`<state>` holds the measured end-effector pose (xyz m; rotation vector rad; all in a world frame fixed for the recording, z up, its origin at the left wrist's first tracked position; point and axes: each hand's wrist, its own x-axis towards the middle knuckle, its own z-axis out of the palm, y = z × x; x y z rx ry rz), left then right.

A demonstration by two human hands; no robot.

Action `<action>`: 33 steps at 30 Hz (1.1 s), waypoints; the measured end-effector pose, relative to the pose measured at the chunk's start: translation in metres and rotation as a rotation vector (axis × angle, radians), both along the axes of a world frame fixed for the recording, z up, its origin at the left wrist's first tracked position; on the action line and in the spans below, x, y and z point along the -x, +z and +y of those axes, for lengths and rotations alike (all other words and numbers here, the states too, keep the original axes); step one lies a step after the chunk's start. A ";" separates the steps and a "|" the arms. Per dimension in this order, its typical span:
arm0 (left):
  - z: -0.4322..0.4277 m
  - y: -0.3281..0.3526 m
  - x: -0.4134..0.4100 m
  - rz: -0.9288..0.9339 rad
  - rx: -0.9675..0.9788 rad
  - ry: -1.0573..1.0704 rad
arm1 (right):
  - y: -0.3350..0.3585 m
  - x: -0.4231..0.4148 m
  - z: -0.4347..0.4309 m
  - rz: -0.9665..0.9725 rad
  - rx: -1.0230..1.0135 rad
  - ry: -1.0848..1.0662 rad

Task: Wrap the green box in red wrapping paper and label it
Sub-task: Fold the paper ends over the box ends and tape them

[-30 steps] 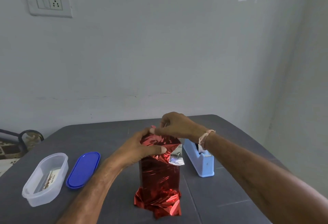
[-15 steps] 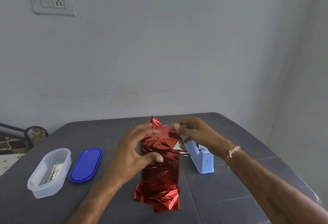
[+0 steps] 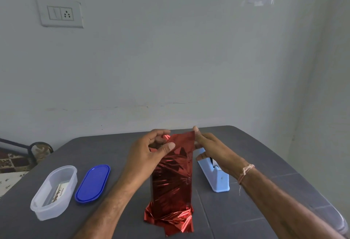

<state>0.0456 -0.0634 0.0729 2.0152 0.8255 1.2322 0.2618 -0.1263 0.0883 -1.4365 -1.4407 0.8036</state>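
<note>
The red wrapping paper (image 3: 173,178) stands upright as a tall sleeve near the middle of the worktop (image 3: 246,210). The green box is hidden inside the paper. The lower end of the paper is crumpled and spreads onto the worktop surface. The upper end is open and rises as a flat flap.

The left hand (image 3: 149,151) grips the upper left part of the paper: the thumb presses on the near face and the curled fingers sit behind the flap. The right hand (image 3: 212,148) pinches the upper right edge of the flap, with the thumb pointing up at the top corner and the fingers below it. A thread band (image 3: 245,171) circles the right wrist.

A light blue tape dispenser (image 3: 217,178) stands just beside the paper on the right, partly behind the right hand. A blue oval lid (image 3: 92,183) lies flat to the left, apart from the paper. A clear oval container (image 3: 55,191) stands just beside the lid, further left, with a printed item inside. A switch and socket plate (image 3: 61,13) is mounted on the wall behind.
</note>
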 end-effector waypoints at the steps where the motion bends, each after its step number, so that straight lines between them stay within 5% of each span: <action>1: 0.001 0.002 -0.002 0.002 0.018 -0.007 | -0.001 0.000 -0.001 0.016 0.009 -0.019; 9: 0.002 0.014 -0.008 -0.118 0.143 -0.023 | -0.010 0.001 -0.003 0.025 -0.018 0.000; 14: 0.005 0.010 -0.011 -0.133 0.152 -0.014 | -0.030 0.012 -0.007 0.028 -0.297 -0.097; 21: 0.003 0.008 -0.014 -0.167 0.171 -0.002 | -0.062 0.046 -0.012 -0.250 -0.730 -0.548; 33: -0.004 0.014 -0.009 -0.241 0.239 -0.095 | -0.055 0.053 -0.008 -0.140 -0.650 -0.418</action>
